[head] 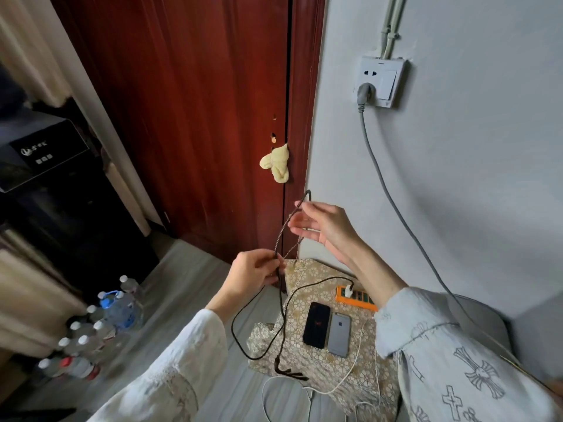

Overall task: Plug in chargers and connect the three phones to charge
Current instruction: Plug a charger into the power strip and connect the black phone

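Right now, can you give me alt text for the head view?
Both hands hold a dark braided cable up: left hand pinches it, right hand open-fingered at its loop. Below, two phones lie on a patterned cloth beside an orange power strip.

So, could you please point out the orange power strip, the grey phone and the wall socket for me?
Orange power strip (361, 302): head view, on its top face.
Grey phone (339, 335): head view, middle of its back.
Wall socket (380, 82): head view, centre of the white plate.
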